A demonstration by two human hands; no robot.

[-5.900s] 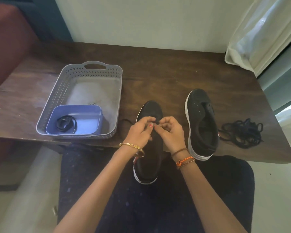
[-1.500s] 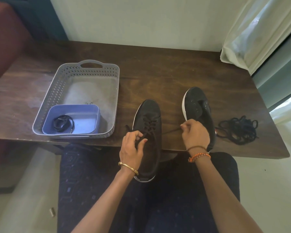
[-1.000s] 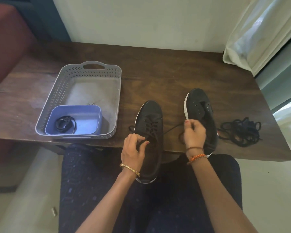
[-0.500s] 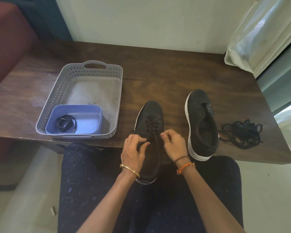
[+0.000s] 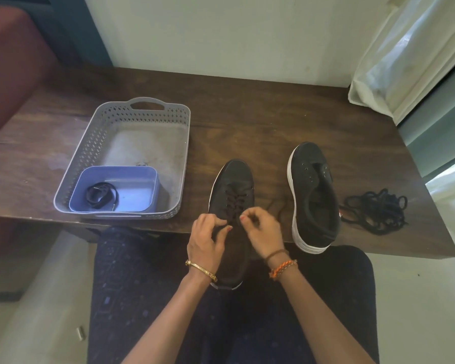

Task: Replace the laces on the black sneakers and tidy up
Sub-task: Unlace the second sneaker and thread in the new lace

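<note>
Dark, grained wooden worktop (image 5: pixel 247 114), rectangular. A black fabric sneaker with a white rubber sole (image 5: pixel 233 195), partly laced, overhangs the near edge toward the lap. Left hand (image 5: pixel 206 241) and right hand (image 5: pixel 263 232) sit over its eyelets, fingers curled and pinching a thin black lace (image 5: pixel 235 200); a loose end (image 5: pixel 277 206) trails rightward. The second black sneaker, unlaced (image 5: pixel 314 198), lies just right, opening upward. A tangled heap of black cord laces (image 5: pixel 376 210) rests beside it. Left, a grey perforated plastic basket (image 5: pixel 95 143) holds a pale blue rounded tub (image 5: pixel 142 185) containing a coiled black lace (image 5: pixel 101 195)
</note>
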